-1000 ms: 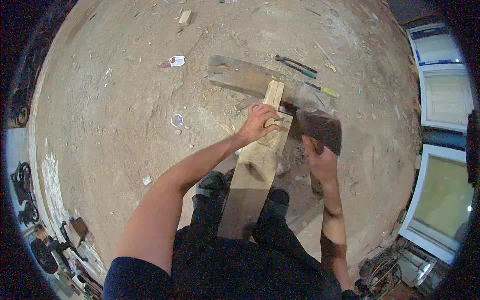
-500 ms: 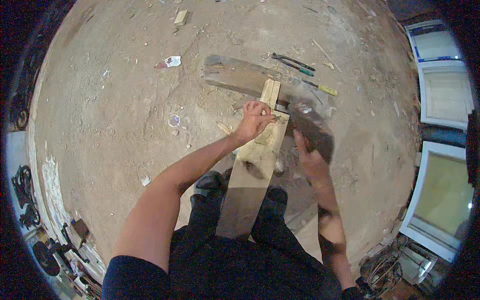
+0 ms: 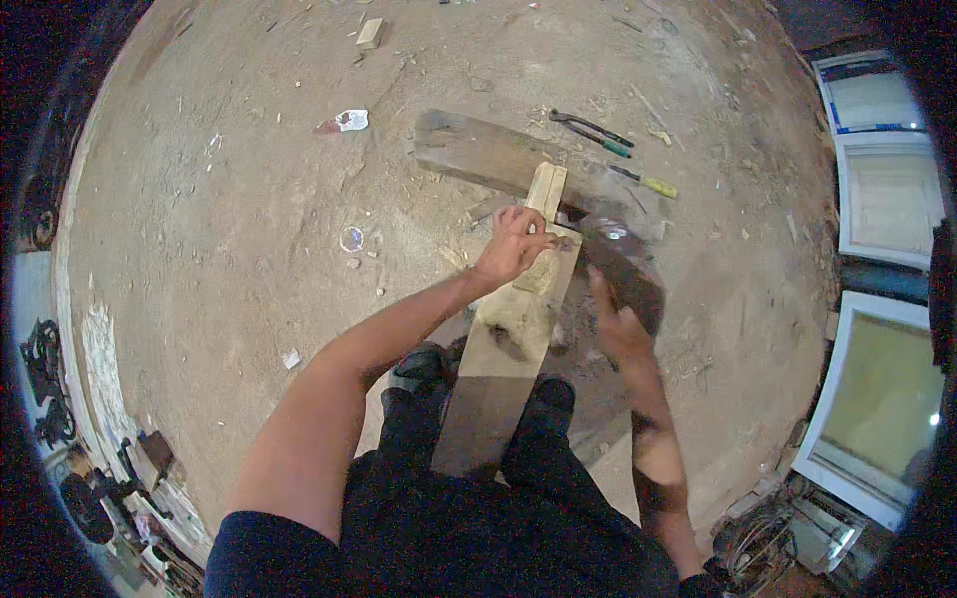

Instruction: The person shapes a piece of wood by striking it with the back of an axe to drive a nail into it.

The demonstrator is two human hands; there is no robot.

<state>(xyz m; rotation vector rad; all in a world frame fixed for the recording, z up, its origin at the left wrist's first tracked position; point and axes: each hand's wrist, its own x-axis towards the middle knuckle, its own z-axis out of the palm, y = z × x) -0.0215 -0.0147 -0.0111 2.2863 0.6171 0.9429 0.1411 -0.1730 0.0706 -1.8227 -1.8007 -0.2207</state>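
Note:
A long pale plank (image 3: 503, 344) runs away from me between my legs, narrowing to a tongue (image 3: 545, 189) at its far end. My left hand (image 3: 513, 249) rests on the plank near that end, its thumb and fingers pinched together over the right edge; what they hold is too small to make out. To the right of the plank, my right hand (image 3: 625, 334) is closed on a motion-blurred tool (image 3: 616, 237) with a shiny metal head, whose kind I cannot tell. Dark shading beside it hides part of its outline.
The plank's far end lies over a weathered timber (image 3: 478, 149). Pincers (image 3: 593, 132) and a yellow-handled tool (image 3: 653, 185) lie beyond it on the dirt floor. A small wood block (image 3: 370, 34) sits farther off. White-framed panels (image 3: 867, 389) stand along the right side.
The view has shifted slightly, so the plank and floor things sit a little to the right. Beside the plank's end, the blurred tool has moved slightly; my left hand keeps its pinch.

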